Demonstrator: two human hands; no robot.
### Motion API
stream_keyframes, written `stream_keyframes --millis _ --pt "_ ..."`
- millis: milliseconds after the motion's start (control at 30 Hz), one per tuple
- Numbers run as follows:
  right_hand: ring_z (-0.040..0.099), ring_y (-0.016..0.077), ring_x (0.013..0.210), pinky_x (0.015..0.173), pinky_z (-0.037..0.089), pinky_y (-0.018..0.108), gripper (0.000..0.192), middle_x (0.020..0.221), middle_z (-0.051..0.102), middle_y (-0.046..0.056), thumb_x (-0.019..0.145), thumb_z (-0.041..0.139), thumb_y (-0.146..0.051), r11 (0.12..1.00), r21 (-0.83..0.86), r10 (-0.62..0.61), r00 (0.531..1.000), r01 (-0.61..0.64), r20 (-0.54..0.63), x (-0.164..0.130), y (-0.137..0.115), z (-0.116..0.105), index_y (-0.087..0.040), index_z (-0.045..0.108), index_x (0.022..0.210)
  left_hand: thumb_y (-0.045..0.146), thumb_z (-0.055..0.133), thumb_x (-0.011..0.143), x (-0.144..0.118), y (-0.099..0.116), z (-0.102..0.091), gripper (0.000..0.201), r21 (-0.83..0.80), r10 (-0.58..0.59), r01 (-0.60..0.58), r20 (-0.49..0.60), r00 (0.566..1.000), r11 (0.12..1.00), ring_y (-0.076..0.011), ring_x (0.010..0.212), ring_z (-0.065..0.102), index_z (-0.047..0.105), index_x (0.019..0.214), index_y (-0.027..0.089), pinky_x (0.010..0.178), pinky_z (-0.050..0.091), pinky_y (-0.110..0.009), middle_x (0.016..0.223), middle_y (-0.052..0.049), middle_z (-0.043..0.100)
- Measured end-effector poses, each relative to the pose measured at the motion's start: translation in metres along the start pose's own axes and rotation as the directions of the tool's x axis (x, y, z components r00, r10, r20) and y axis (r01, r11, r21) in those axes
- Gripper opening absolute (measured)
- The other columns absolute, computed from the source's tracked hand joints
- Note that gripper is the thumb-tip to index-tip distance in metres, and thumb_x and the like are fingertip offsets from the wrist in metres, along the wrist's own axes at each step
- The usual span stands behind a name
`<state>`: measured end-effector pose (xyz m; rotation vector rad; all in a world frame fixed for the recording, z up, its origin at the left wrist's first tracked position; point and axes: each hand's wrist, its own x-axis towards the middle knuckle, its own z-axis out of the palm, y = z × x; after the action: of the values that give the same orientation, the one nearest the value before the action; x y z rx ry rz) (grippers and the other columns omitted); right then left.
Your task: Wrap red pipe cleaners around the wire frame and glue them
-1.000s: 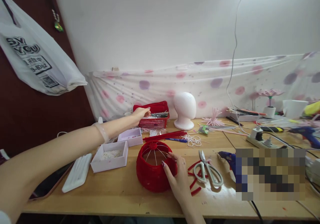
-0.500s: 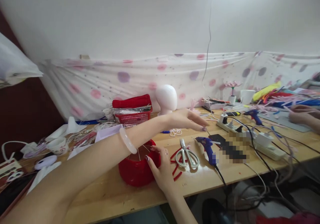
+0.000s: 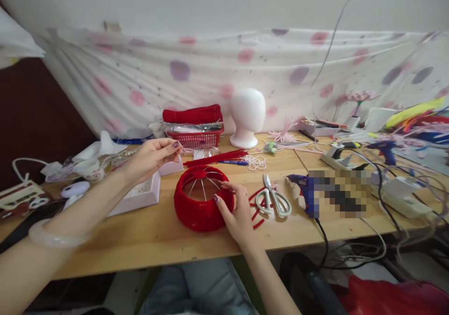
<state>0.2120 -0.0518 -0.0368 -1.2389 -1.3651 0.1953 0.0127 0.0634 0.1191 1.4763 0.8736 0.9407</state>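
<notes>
- Nearest, the left forearm crosses the lower left with a pale bangle on the wrist; the right forearm rises from the lower centre.
- The right hand rests against the right side of the red frame, thumb on its rim and fingers curled on its outer wall, holding it steady; the frame sits on the table near the front edge, open side up, thin wire spokes meeting at a red hub inside.
- Just right of that hand lie loose red strips and white-handled scissors; beyond them a blue glue gun beside a blurred patch.
- The left hand hovers above the white tray left of the frame, fingertips pinched together; whether anything is between them cannot be told.
- Behind the frame lie red sticks, a blue pen and a string of beads.
- Farther back stand a red basket topped with red material and a white foam head; a power strip with cables sits to the right.
- A spotted cloth hangs along the wall.
</notes>
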Motion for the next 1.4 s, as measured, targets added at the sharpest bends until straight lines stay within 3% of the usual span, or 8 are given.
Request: stream_keyframes --millis 300,400,500,567,667,800,1033,1400 --pt "0.062 0.0265 0.112 0.098 0.051 0.048 0.03 0.119 0.067 0.009 0.094 0.064 -0.032 0.998 -0.063 0.016 1.0 -0.016 0.005 -0.002 -0.003 -0.004 -0.026 0.058 0.123 0.048 0.055 0.096 -0.074 -0.062 0.004 0.048 -0.146 0.132 -0.153 -0.143 0.981 0.977 -0.0164 0.051 0.042 0.042 0.056 0.025 0.057 0.04 -0.033 0.048 0.002 0.044" --pt "0.063 0.0259 0.111 0.097 0.052 0.047 0.031 0.117 0.067 0.009 0.094 0.066 -0.033 0.998 -0.056 0.019 1.0 -0.02 -0.023 -0.003 -0.004 -0.003 -0.026 0.059 0.123 0.049 0.051 0.099 -0.098 -0.082 0.019 0.055 -0.024 0.239 -0.257 -0.301 0.923 0.966 -0.0173 0.051 0.044 0.043 0.051 0.025 0.059 0.041 -0.034 0.046 0.002 0.044" --pt "0.063 0.024 0.111 0.098 0.053 0.044 0.034 0.117 0.066 0.008 0.092 0.069 -0.03 0.999 0.005 0.044 0.997 -0.044 -0.065 -0.004 -0.005 -0.002 -0.026 0.059 0.124 0.039 0.064 0.093 -0.108 -0.101 0.033 0.027 0.203 0.294 -0.222 -0.477 0.828 0.954 -0.0194 0.072 0.061 0.064 0.068 0.03 0.07 0.05 -0.035 0.074 0.002 0.065" --pt "0.063 0.0234 0.111 0.099 0.052 0.044 0.034 0.116 0.065 0.007 0.091 0.07 -0.028 0.997 0.044 0.069 0.994 -0.065 -0.09 -0.005 -0.006 0.0 -0.027 0.059 0.123 0.032 0.072 0.088 -0.108 -0.111 0.042 0.005 0.327 0.371 -0.23 -0.48 0.795 0.916 -0.0221 0.092 0.063 0.067 0.088 0.034 0.085 0.052 -0.039 0.095 0.0 0.067" --pt "0.063 0.0235 0.111 0.1 0.052 0.044 0.03 0.113 0.064 0.008 0.09 0.071 -0.028 0.992 0.084 0.099 0.989 -0.09 -0.112 -0.006 -0.007 0.003 -0.026 0.06 0.119 0.032 0.081 0.08 -0.104 -0.123 0.052 0.045 0.453 0.457 -0.238 -0.467 0.757 0.859 -0.0277 0.118 0.057 0.059 0.12 0.037 0.105 0.048 -0.048 0.123 -0.005 0.06" --pt "0.064 0.0222 0.108 0.098 0.053 0.042 0.031 0.112 0.064 0.008 0.09 0.071 -0.027 0.988 0.112 0.123 0.984 -0.109 -0.126 -0.007 -0.007 0.005 -0.026 0.061 0.119 0.032 0.082 0.076 -0.1 -0.133 0.065 0.076 0.44 0.437 -0.232 -0.45 0.779 0.867 -0.0336 0.135 0.048 0.042 0.141 0.035 0.115 0.043 -0.055 0.143 -0.011 0.047" --pt "0.063 0.0232 0.108 0.098 0.052 0.044 0.031 0.113 0.062 0.008 0.089 0.071 -0.022 0.987 0.098 0.133 0.986 -0.124 -0.101 -0.007 -0.006 0.003 -0.026 0.063 0.119 0.027 0.077 0.08 -0.096 -0.14 0.074 0.069 0.351 0.359 -0.204 -0.463 0.811 0.914 -0.0309 0.132 0.052 0.044 0.14 0.032 0.115 0.046 -0.053 0.141 -0.012 0.049" --pt "0.062 0.0232 0.111 0.1 0.05 0.043 0.039 0.115 0.063 0.007 0.085 0.074 -0.015 0.979 0.128 0.173 0.977 -0.158 -0.122 -0.009 -0.011 0.005 -0.026 0.064 0.121 0.009 0.061 0.091 -0.105 -0.135 0.077 0.031 0.61 0.532 -0.284 -0.271 0.802 0.74 -0.0211 0.138 0.047 0.066 0.116 0.026 0.109 0.047 -0.033 0.154 -0.008 0.032"
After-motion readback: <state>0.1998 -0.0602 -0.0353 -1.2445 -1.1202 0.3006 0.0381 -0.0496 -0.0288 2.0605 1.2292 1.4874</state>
